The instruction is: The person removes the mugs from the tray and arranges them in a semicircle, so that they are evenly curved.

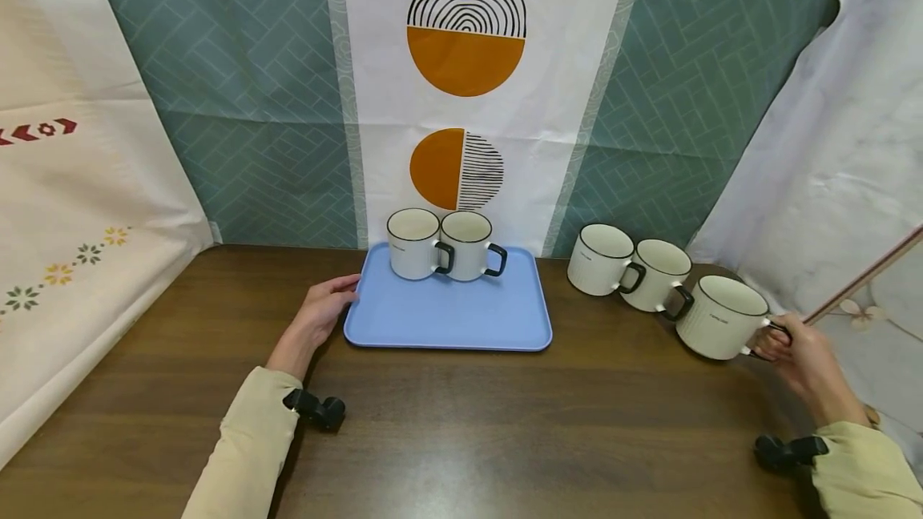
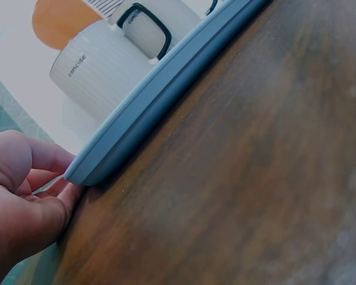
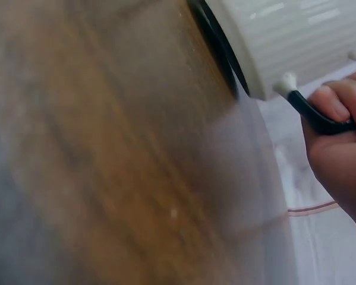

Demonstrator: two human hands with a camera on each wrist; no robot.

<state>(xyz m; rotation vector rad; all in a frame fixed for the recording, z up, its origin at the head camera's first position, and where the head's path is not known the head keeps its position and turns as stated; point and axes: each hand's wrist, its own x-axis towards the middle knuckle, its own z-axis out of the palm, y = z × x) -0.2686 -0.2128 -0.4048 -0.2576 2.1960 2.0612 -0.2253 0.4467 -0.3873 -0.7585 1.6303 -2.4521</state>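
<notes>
My right hand [image 1: 808, 359] grips the black handle of a white ribbed mug [image 1: 721, 319] at the right end of a row. In the right wrist view its fingers [image 3: 350, 98] curl round that handle [image 3: 320, 116]; whether the mug's base touches the table I cannot tell. At the left edge of a blue tray [image 1: 447, 319], my left hand [image 1: 320, 315] holds the rim, fingers against its side and underside in the left wrist view. Two matching mugs, one left [image 1: 413, 245] and one right [image 1: 466, 247], stand upright side by side at the tray's back.
Two more white mugs, one [image 1: 597, 261] beside the other [image 1: 652, 275], stand right of the tray, handles pointing right. The brown wooden table [image 1: 461, 431] runs back to a patterned cloth [image 1: 274, 102]. Pale cloths hang at left [image 1: 94, 207] and right [image 1: 844, 166].
</notes>
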